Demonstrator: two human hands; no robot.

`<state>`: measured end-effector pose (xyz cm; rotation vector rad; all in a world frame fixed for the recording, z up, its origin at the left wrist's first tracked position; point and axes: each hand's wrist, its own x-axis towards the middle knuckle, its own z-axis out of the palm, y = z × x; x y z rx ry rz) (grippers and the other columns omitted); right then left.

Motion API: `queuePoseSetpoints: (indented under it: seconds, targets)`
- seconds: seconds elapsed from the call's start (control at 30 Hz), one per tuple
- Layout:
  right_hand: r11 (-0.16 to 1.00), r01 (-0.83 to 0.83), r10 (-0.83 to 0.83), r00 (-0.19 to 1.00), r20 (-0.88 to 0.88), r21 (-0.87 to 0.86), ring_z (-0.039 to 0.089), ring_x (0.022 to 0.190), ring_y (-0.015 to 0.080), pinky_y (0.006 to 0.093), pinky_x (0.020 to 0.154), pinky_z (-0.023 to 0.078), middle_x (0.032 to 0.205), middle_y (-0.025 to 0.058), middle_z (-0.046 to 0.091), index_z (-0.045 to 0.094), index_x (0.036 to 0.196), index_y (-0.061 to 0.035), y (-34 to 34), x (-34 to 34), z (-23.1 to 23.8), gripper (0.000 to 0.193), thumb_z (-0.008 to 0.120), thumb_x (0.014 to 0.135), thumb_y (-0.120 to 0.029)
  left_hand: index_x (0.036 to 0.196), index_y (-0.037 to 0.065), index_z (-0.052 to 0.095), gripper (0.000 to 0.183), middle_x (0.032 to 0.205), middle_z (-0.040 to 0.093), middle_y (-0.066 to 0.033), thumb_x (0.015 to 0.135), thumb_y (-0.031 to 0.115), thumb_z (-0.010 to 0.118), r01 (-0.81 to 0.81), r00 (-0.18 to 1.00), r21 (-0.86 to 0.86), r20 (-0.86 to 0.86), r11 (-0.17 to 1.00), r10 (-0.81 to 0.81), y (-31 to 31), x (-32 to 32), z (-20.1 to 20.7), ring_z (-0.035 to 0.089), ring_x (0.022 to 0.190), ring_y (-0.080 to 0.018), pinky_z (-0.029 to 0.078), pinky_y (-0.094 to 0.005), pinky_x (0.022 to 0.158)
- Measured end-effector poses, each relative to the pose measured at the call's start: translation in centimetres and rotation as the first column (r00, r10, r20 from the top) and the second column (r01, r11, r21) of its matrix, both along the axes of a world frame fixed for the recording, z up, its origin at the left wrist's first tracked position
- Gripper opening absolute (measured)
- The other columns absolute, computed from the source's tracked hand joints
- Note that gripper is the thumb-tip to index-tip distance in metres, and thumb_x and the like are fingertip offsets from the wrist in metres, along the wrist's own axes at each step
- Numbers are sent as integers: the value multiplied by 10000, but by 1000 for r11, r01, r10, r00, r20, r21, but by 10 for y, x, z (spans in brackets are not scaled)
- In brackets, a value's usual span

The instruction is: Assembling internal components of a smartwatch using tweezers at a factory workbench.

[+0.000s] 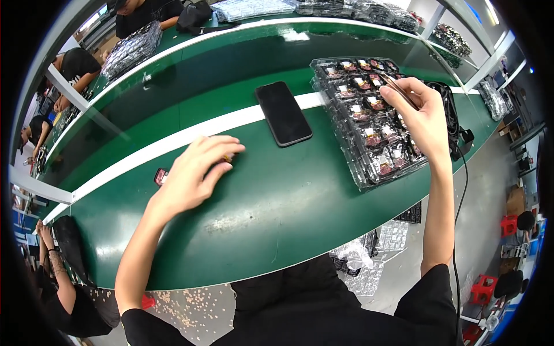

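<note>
Left grip (pixel 193 170) half-curled over green table (pixel 254 230), small part (pixel 228 157) at fingertips, cannot tell whether held; red-and-black module (pixel 161 176) left of it; black smartphone (pixel 284 113) between hands; right grip (pixel 423 112) pinched round slim tweezers (pixel 399 92), over clear plastic component tray (pixel 353 165) at table's right; co-worker (pixel 149 18) beyond, far left.

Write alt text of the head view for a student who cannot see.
A person's right hand holds tweezers over a clear tray of components on a green table. The left hand appears to grip a small piece; a black phone lies between the hands.
</note>
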<state>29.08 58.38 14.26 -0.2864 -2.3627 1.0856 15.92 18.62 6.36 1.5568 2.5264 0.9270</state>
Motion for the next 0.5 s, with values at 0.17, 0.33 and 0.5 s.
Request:
queuePoseSetpoints:
  seconds: [0.17,0.33,0.5]
  targets:
    - [927,-323,342,937,75,-193,598,813,30,247,710,470,911,4,749,754,1126,26,-71,4,-8,204,730,1046,-161,1253,84,765,321,1272,673,-94,940,135,816,8,998,-69,-56,998,-12,-10,36,-11,647,1098,-278,537,-406,956]
    - [817,-568,577,809,112,-105,592,702,120,311,628,452,848,100,685,777,1144,56,-131,-12,-48,223,704,1044,-130,1299,87,749,579,1138,640,-76,789,259,961,-107,993,-60,45,992,110,-23,33,-12,651,1033,-250,539,-383,885]
    - [771,-567,610,788,80,-289,573,690,90,296,610,439,767,66,674,819,1152,26,-158,-28,-86,209,756,1014,-117,1309,105,754,585,1067,629,-39,771,202,962,-118,977,-22,177,993,120,-38,29,-26,608,952,-201,500,-356,800]
